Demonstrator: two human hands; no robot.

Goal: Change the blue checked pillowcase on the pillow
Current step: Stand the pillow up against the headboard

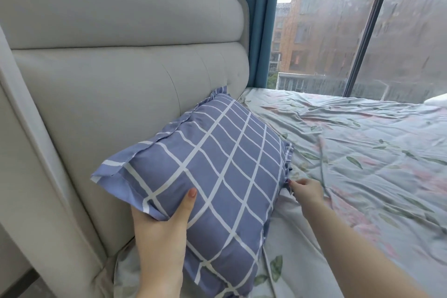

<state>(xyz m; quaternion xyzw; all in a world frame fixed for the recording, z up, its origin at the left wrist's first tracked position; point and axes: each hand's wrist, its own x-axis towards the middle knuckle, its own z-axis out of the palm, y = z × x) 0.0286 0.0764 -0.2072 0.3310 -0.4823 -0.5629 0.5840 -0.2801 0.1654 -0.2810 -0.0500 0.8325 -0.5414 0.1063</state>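
The pillow in its blue checked pillowcase [217, 164] leans against the padded headboard, standing tilted on the bed. My left hand [160, 230] grips the pillow's near left edge, thumb on the front face and fingers hidden behind. My right hand [306, 189] pinches the frilled edge of the pillowcase at the pillow's right side, just above the sheet.
The grey padded headboard [121, 80] rises on the left. A floral sheet [362, 164] covers the bed, wrinkled, stretching right. A blue curtain [256, 19] and a large window [362, 31] stand behind the bed. A white pillow corner [437, 99] shows at the far right.
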